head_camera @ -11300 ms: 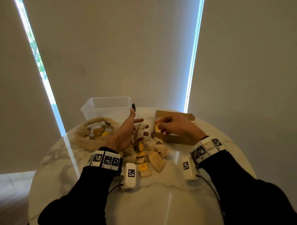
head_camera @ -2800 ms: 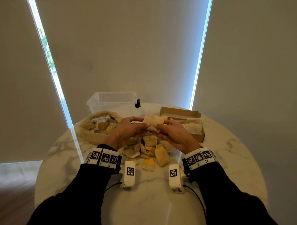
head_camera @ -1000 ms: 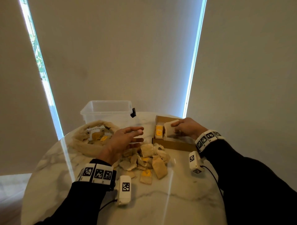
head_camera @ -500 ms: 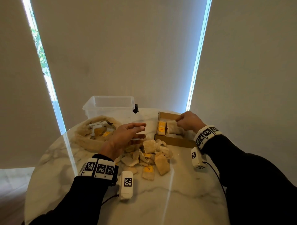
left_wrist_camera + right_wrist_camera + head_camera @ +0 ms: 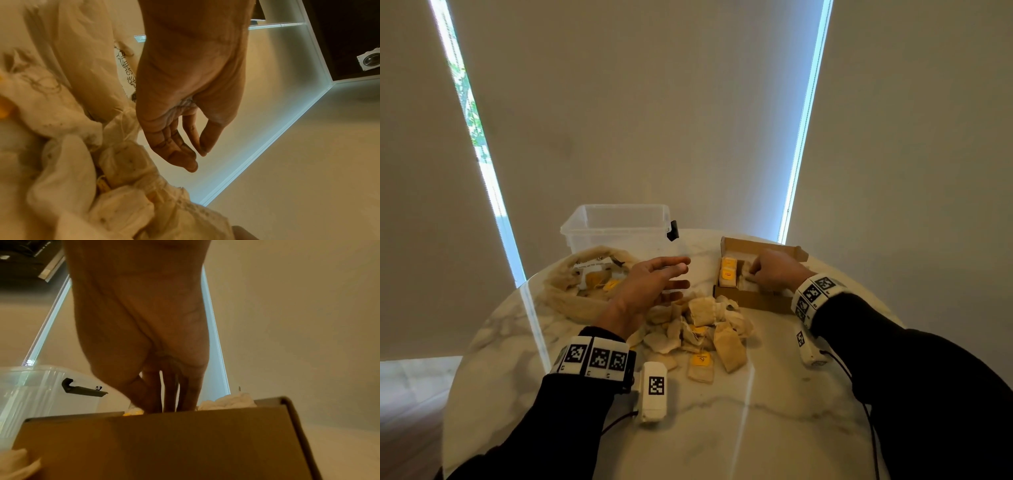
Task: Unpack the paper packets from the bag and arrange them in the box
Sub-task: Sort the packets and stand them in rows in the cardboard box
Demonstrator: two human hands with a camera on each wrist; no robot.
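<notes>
A loose pile of tan paper packets (image 5: 702, 325), some with yellow labels, lies in the middle of the marble table. The cloth bag (image 5: 571, 301) sits to its left with packets still inside. My left hand (image 5: 681, 277) hovers over the pile, fingers straight and holding nothing (image 5: 197, 159). The brown cardboard box (image 5: 753, 301) stands at the right, with yellow-labelled packets (image 5: 727, 270) upright at its left end. My right hand (image 5: 751, 274) reaches into the box, thumb and fingers together on a packet beside them. In the right wrist view the box wall (image 5: 164, 443) hides the fingertips.
A clear plastic tub (image 5: 616, 226) with a black clip stands behind the bag, near the table's far edge. Bare marble table (image 5: 722, 428) stretches between the pile and me. Blinds and wall close off the back.
My right hand has carried a packet from the pile into the box and lowered it beside the upright ones. My left hand has let go and stays over the pile.
</notes>
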